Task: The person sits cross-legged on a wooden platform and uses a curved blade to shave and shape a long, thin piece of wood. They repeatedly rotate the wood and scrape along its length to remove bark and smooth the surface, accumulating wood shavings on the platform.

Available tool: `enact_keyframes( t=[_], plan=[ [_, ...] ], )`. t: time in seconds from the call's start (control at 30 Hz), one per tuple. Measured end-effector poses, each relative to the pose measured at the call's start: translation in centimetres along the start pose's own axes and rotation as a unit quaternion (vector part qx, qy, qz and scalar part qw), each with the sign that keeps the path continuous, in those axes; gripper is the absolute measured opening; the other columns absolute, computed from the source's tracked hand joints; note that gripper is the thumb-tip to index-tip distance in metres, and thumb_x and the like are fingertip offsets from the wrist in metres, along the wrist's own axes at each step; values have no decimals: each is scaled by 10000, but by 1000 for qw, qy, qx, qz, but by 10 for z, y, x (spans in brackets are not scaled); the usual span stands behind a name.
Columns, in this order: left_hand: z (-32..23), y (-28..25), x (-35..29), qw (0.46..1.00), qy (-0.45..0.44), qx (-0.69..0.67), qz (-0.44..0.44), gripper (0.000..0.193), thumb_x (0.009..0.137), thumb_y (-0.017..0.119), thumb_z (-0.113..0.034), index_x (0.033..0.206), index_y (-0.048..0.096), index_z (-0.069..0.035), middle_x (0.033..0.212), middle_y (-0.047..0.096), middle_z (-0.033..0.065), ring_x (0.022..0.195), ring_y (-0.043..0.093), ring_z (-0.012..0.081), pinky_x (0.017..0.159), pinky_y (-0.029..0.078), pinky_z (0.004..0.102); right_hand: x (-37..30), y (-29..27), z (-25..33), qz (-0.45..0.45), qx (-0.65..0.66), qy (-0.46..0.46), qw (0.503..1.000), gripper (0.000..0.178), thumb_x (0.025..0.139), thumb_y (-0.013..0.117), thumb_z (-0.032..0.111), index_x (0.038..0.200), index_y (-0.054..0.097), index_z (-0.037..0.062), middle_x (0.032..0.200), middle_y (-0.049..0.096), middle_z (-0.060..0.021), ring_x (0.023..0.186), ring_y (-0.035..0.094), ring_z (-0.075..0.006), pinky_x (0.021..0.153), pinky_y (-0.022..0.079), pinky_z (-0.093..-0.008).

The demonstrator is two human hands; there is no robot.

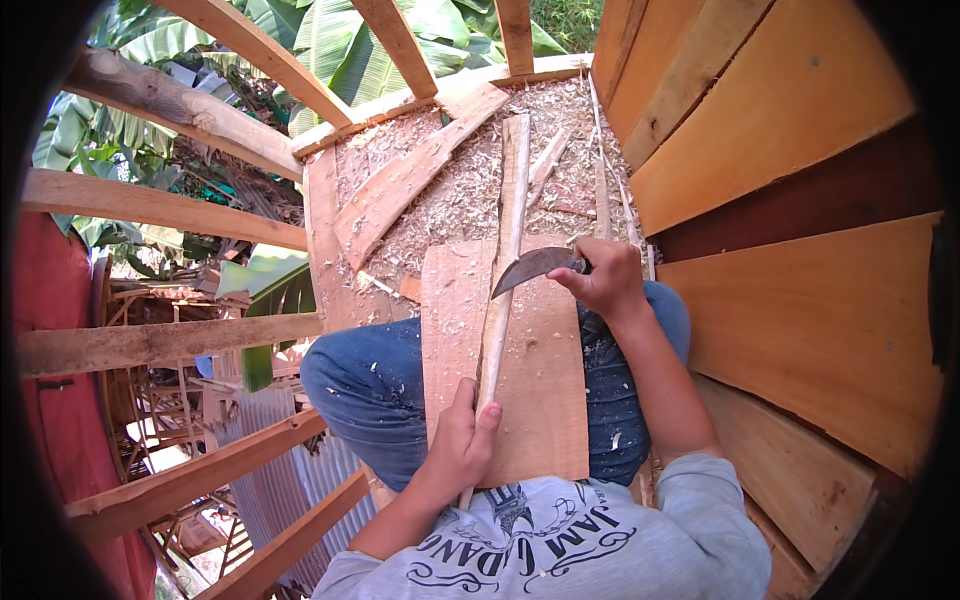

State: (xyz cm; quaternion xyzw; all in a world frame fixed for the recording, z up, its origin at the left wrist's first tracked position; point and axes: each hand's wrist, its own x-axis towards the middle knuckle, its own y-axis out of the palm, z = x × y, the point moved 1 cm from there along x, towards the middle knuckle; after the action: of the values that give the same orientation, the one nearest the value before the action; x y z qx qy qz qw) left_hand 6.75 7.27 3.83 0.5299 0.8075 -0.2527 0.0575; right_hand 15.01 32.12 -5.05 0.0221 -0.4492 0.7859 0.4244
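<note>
A long wooden stick [512,200], pale on one face with rough bark along its left edge, runs from my waist away over a flat board [545,400] on my lap. My left hand [464,437] is closed round its near end. My right hand [610,277] grips a curved, dark-bladed knife [532,268] by its handle, which the fingers mostly hide. The blade points left and lies across the stick about midway along; whether its edge bites into the wood I cannot tell.
Wood shavings [440,220] cover the floor ahead, with a loose plank [410,185] at left and a smaller wood piece [547,165] beyond the stick. Slatted railing [170,338] stands at my left, a plank wall [810,310] close at my right. Banana leaves [350,60] show outside.
</note>
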Motion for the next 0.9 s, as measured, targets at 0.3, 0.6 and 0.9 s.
enact_keyframes(
  t=[0.3, 0.6, 0.9],
  plan=[
    [21, 6, -14, 954, -83, -262, 118, 386, 983, 352, -447, 858, 378, -83, 545, 369, -18, 402, 341, 57, 359, 286, 187, 17, -11, -26, -32, 87, 207, 974, 698, 864, 518, 597, 614, 536, -55, 487, 446, -204, 440, 459, -336, 468, 358, -414],
    [17, -3, 8, 850, -96, -469, 218, 420, 979, 327, -499, 830, 334, -107, 527, 336, -19, 387, 308, 57, 379, 254, 181, -2, -5, 14, 59, 76, -8, 995, 617, 795, 615, 588, 572, 540, 17, 494, 501, -146, 489, 555, -348, 478, 429, -423],
    [20, 16, -12, 908, -64, -334, 243, 405, 973, 372, -491, 905, 382, -92, 559, 330, -46, 433, 305, 34, 358, 253, 184, 17, -18, -38, -56, 198, 243, 948, 666, 853, 550, 588, 609, 543, -32, 446, 405, -122, 438, 460, -184, 456, 348, -360]
  ],
)
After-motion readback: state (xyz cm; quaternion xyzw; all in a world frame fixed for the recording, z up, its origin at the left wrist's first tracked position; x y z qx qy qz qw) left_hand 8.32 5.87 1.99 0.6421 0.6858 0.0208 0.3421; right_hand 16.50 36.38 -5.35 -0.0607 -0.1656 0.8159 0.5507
